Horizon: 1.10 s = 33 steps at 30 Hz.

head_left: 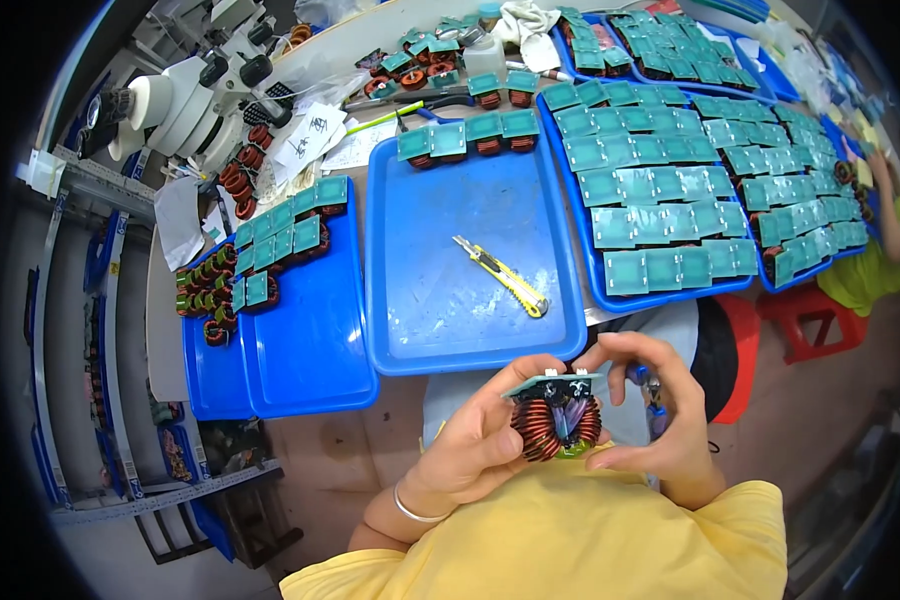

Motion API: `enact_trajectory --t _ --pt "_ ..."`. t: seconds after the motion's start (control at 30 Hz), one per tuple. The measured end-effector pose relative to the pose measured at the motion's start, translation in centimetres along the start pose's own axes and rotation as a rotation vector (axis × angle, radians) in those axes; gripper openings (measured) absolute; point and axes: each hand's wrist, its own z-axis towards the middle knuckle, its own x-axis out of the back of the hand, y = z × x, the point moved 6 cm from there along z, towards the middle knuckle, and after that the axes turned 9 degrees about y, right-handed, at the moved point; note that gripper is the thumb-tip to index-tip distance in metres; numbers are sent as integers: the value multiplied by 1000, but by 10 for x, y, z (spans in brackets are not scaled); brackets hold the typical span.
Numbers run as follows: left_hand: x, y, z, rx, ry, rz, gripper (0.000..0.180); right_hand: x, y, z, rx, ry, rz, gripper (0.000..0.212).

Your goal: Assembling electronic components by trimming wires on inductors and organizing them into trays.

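Close to my body I hold a copper-wound toroidal coil with a green circuit board on top. Dark and purplish parts sit in the middle of the coil, and its lower edge shows yellow-green. My left hand grips it from the left, thumb against the winding and fingers behind the board. My right hand curves round the right side, its index fingertip at the board's upper edge and its thumb at the coil's bottom. A yellow utility knife lies in the blue tray in front.
Several board-topped coils line that tray's far end. Blue trays at right hold rows of green boards. More coils sit on the left blue tray. A microscope stands far left; another person's arm shows far right.
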Motion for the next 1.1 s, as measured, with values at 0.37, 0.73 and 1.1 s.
enact_trajectory --t 0.37,0.73,1.1 --pt "-7 -2 0 35 -53 -88 78 -6 5 -8 36 -5 176 71" --pt "-1 -5 4 41 -264 -184 78 -5 -5 -2 154 19 148 70" --pt "2 5 -2 -109 -29 -46 68 -6 -10 1 287 22 -86 60"
